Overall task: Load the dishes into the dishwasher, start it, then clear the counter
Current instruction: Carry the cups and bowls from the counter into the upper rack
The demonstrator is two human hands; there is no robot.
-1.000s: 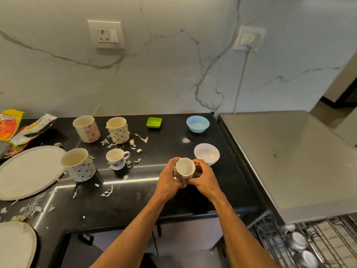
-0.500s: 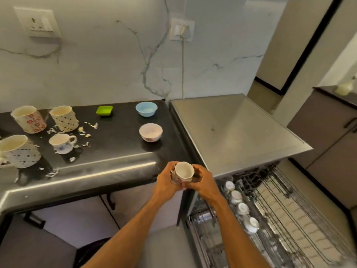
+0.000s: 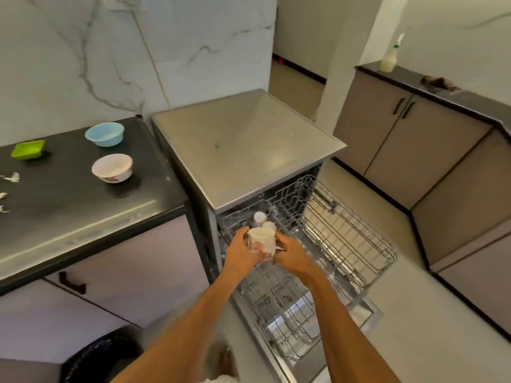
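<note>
Above the wire rack [image 3: 345, 233], both hands grip a glossy round cup [image 3: 261, 241].

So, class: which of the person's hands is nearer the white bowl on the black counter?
Left. The left hand grips the cup's counter side, closer to the white bowl; the right hand holds the far side, over the rack.

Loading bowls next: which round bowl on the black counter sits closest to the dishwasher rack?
The white floral-patterned bowl; the light blue bowl sits farther back toward the wall.

Cup [image 3: 261, 241] white, pinkish print, blurred; blue bowl [image 3: 104, 134]; green dish [image 3: 28, 149].
</note>
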